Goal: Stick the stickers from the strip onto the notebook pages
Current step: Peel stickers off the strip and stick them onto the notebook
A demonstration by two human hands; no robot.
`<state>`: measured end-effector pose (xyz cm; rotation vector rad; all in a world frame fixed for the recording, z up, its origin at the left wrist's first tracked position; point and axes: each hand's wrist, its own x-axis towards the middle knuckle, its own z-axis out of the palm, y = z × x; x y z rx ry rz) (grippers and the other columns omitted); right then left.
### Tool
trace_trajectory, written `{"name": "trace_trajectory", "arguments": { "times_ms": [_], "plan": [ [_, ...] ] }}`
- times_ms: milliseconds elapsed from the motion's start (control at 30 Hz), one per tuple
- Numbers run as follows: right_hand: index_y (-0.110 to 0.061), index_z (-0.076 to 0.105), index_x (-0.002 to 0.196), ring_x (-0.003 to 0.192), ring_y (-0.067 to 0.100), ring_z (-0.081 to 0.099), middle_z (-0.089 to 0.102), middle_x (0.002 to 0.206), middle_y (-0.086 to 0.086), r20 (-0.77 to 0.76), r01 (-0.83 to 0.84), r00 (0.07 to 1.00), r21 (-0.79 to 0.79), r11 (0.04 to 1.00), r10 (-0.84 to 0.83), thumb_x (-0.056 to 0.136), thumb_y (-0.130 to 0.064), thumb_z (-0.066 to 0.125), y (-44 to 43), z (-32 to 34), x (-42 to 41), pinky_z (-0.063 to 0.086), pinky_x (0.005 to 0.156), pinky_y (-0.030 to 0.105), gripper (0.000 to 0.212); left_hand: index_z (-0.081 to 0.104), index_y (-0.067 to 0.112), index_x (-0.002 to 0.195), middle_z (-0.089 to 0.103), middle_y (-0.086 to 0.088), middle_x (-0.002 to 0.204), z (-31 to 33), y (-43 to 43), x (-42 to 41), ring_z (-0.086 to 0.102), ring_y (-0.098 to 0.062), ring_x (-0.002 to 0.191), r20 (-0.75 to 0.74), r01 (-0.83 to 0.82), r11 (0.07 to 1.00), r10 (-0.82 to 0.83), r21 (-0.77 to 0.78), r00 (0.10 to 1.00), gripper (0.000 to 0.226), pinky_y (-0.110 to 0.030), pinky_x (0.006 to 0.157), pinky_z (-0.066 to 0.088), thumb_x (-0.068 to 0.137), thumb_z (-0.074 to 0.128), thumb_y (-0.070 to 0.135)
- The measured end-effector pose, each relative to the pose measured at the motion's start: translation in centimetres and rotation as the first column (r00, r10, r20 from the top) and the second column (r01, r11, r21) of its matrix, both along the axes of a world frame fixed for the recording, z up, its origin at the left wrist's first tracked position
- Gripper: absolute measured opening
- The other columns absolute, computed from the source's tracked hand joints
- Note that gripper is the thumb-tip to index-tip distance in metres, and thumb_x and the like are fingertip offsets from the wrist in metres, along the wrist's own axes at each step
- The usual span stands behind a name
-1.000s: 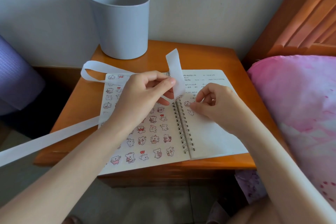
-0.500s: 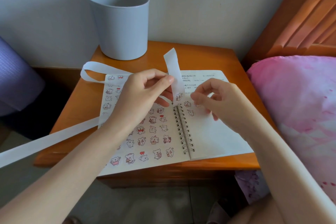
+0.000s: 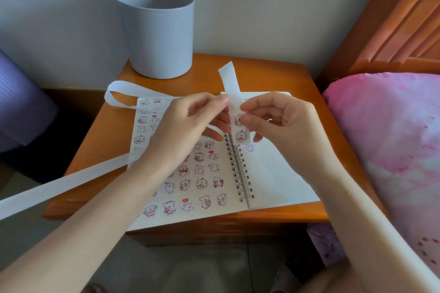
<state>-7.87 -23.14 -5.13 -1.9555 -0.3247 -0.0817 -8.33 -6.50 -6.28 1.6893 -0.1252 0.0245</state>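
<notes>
Over the notebook (image 3: 273, 173), fingers of the left hand (image 3: 188, 126) pinch the sticker strip (image 3: 229, 81) upright. Fingers of the right hand (image 3: 285, 123) pinch it too, apparently at the edge of a sticker (image 3: 237, 119).

The strip (image 3: 234, 100) is plain white, with small bear stickers (image 3: 241, 136) on it drawn in brown outline with touches of red. The notebook (image 3: 273, 173) has white pages. Its left page carries rows of the same little bears, some with red hearts or bows, and its spiral binding (image 3: 239, 169) is silver. The table (image 3: 112, 135) is glossy orange-brown wood, like the headboard (image 3: 392, 21). The bin (image 3: 157, 33) is pale grey-blue and the wall (image 3: 273, 7) off-white. The bedding (image 3: 390, 140) is pink, mottled with white and darker pink marks.
</notes>
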Motion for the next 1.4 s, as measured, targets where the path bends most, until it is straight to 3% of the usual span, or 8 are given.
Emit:
{"name": "trace_trajectory", "arguments": {
  "times_ms": [167, 533, 1400],
  "plan": [
    [-0.011, 0.067, 0.093, 0.069, 0.009, 0.067, 0.07, 0.079, -0.005, 0.023, 0.003, 1.0, 0.002, 1.0, -0.003, 0.081, -0.008, 0.069, 0.07, -0.11, 0.01, 0.054, 0.062, 0.02, 0.012, 0.072, 0.013, 0.09, 0.072, -0.001, 0.077, -0.1, 0.02, 0.16, 0.069, -0.007, 0.072, 0.004, 0.02, 0.998, -0.02, 0.058, 1.0, 0.01, -0.017, 0.062, 0.054, 0.088, 0.064, 0.019],
    [-0.015, 0.068, 0.087, 0.068, 0.01, 0.067, 0.07, 0.076, -0.005, 0.11, 0.039, 0.993, -0.077, 0.996, -0.031, 0.08, -0.011, 0.072, 0.08, -0.1, -0.02, 0.057, 0.065, 0.028, 0.009, 0.072, 0.014, 0.088, 0.072, -0.004, 0.076, -0.05, -0.25, 0.0, 0.069, -0.008, 0.07, 0.0, 0.008, 1.0, -0.008, 0.028, 1.0, 0.008, -0.014, 0.061, 0.053, 0.088, 0.064, 0.017],
    [-0.014, 0.069, 0.086, 0.069, 0.01, 0.067, 0.07, 0.076, -0.007, 0.15, 0.04, 0.988, -0.088, 0.995, -0.027, 0.08, -0.01, 0.072, 0.13, -0.15, -0.08, 0.057, 0.068, 0.03, 0.007, 0.072, 0.01, 0.09, 0.071, -0.002, 0.074, -0.08, -0.13, 0.25, 0.069, -0.009, 0.07, -0.024, 0.019, 0.998, -0.017, 0.057, 1.0, 0.015, -0.018, 0.065, 0.056, 0.09, 0.061, 0.02]
  ]
}}
